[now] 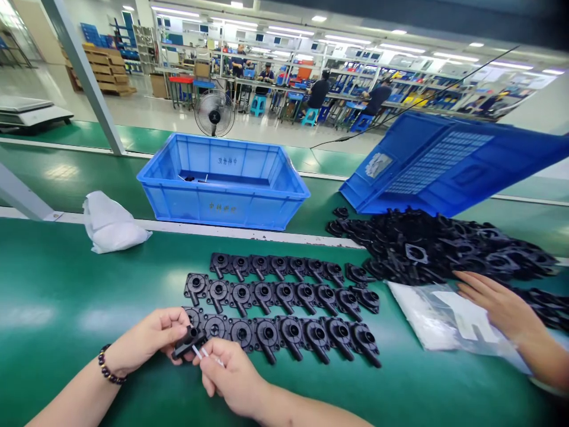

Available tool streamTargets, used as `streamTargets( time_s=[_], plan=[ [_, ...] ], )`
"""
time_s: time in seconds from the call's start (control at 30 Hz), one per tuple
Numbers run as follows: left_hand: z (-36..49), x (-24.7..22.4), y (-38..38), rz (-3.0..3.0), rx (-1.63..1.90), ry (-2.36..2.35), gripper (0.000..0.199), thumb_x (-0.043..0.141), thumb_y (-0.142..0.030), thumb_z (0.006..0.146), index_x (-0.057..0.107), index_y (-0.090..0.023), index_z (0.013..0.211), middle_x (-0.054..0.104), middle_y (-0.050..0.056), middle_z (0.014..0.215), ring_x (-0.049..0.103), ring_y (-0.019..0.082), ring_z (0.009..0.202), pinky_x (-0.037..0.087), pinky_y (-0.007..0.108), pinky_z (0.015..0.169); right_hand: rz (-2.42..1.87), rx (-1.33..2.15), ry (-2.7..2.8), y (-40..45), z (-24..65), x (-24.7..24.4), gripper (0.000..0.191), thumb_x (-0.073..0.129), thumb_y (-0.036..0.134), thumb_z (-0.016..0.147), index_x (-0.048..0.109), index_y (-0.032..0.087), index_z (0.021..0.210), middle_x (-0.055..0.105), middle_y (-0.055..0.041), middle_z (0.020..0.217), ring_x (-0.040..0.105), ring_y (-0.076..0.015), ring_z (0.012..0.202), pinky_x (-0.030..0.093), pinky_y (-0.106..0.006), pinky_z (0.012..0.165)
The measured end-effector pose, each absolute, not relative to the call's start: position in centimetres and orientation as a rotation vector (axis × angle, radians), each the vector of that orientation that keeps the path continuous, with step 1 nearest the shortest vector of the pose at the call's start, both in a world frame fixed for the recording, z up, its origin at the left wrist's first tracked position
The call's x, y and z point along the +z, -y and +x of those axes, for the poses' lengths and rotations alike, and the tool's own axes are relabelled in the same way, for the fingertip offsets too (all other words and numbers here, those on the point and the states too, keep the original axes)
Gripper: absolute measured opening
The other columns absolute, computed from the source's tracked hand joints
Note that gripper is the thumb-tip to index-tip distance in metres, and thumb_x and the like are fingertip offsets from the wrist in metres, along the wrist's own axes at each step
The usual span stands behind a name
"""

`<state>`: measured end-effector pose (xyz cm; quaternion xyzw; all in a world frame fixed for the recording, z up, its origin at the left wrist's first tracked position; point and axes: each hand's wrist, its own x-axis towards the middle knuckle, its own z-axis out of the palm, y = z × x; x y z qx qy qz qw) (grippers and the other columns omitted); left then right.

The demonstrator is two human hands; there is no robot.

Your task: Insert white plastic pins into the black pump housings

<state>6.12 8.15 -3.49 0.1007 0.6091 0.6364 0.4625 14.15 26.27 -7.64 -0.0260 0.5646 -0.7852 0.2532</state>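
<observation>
My left hand (166,335), a beaded bracelet at its wrist, grips a black plastic pump housing (190,339) tilted off the bench. Close against it, my right hand (231,370) pinches a few thin white rods (200,352), one end near the housing; whether it touches or enters is too small to tell. Just beyond my hands lie three rows of similar black housings (284,293), round bodies with a spout, most spouts pointing toward me. My fingers partly cover the near row's left end.
Another person's hand (498,305) rests on a clear plastic bag of white pieces (427,320) at right. Behind it spreads a heap of black parts (418,237) below a tipped blue crate (427,160). A blue bin (226,207) and a white bag (111,225) stand farther back.
</observation>
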Motion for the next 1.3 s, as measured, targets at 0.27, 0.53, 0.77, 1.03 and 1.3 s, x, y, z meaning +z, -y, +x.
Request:
streamTargets(
  time_s=[0.27,0.53,0.77,1.03,1.3],
  plan=[
    [6.3,-3.5,-8.4,0.232,1.594,-1.542,0.035,0.057,-0.049,0.081,0.048,-0.015,0.081,0.066,0.007,0.072,0.057,0.013,0.059,0.037,0.02,0.051,-0.012,-2.11,-1.571,-26.4,13.9,-7.0,0.047,0.055,0.06,0.075,0.051,0.013,0.082,0.044,0.0086,0.043,0.027,-0.0032,0.036,0.022,-0.018,0.041],
    [6.5,-4.0,-8.7,0.246,1.638,-1.523,0.03,0.054,-0.045,0.084,0.047,-0.015,0.084,0.063,0.005,0.071,0.054,0.011,0.059,0.032,0.019,0.051,-0.058,-2.16,-1.565,-26.4,14.0,-7.4,0.045,0.055,0.057,0.077,0.052,0.013,0.082,0.045,0.0079,0.044,0.028,-0.0034,0.037,0.024,-0.018,0.042],
    [6.3,-3.6,-8.5,0.337,1.57,-1.65,0.029,0.058,-0.043,0.081,0.054,-0.015,0.085,0.058,0.002,0.078,0.052,0.012,0.064,0.038,0.023,0.058,-0.005,-2.111,-1.553,-26.4,14.0,-7.2,0.043,0.057,0.055,0.075,0.051,0.013,0.08,0.042,0.0089,0.042,0.027,-0.0035,0.035,0.022,-0.019,0.04],
    [6.7,-3.7,-8.6,0.456,1.55,-1.668,0.023,0.053,-0.039,0.085,0.054,-0.017,0.093,0.062,0.006,0.095,0.056,0.016,0.077,0.043,0.028,0.071,0.016,-2.194,-1.563,-26.3,14.2,-7.0,0.04,0.058,0.054,0.075,0.048,0.015,0.075,0.041,0.0086,0.043,0.03,-0.0037,0.037,0.022,-0.019,0.04],
    [6.3,-2.7,-7.6,0.438,1.644,-1.878,0.022,0.055,-0.039,0.084,0.054,-0.017,0.089,0.06,0.011,0.11,0.059,0.021,0.087,0.048,0.031,0.073,0.027,-2.262,-1.521,-26.3,13.6,-7.6,0.048,0.054,0.061,0.076,0.051,0.013,0.078,0.038,0.0097,0.041,0.025,-0.0029,0.034,0.017,-0.018,0.036]
  ],
)
